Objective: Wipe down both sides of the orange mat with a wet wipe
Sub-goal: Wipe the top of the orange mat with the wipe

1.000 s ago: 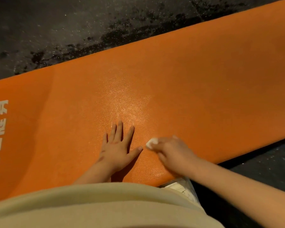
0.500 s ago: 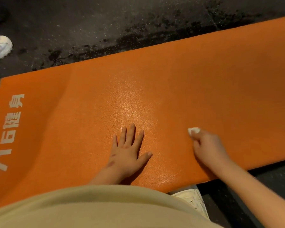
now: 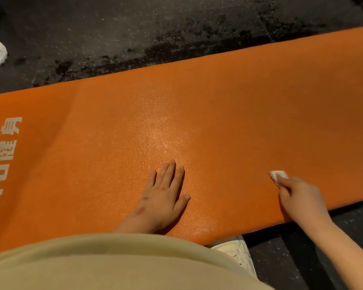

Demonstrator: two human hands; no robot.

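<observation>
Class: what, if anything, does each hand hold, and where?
Right hand pinches the wet wipe by its near end; left hand holds nothing, flat on the orange mat.

orange mat: fine pebbled foam-like finish, slight sheen seen mid-surface; floor: dark, rough, speckled, matt.

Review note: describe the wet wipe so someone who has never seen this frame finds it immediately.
A long orange mat lies across the dark floor. Toward its near right edge, the right hand holds the wet wipe, a small white wad poking out ahead of it. Unlike the white lettering at the mat's left end, it is a loose piece, hand-held.
</observation>
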